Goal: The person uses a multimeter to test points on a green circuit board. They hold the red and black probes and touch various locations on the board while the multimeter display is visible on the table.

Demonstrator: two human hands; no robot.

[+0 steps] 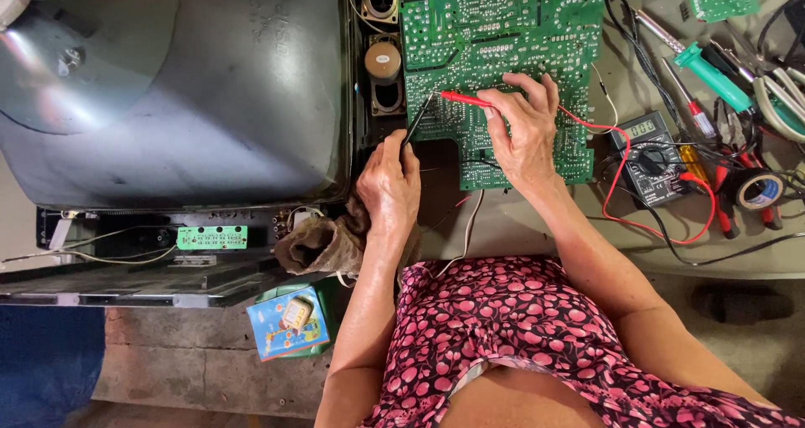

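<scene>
A large green circuit board point(503, 34) lies solder side up on the bench. My right hand point(524, 130) rests on it and pinches a red test probe point(461, 99) whose tip points left across the board. My left hand point(387, 181) grips a black test probe point(418, 119) that touches the board's left edge. A red lead point(616, 176) runs from the red probe to a dark multimeter point(650, 160) at the right.
A big grey picture tube point(176, 84) fills the left. Two speakers point(382, 34) sit beside it. A brown rag point(323, 243) lies under my left wrist. Screwdrivers point(713, 72), pliers and a tape roll point(759, 189) crowd the right. A small blue box point(287, 321) lies below.
</scene>
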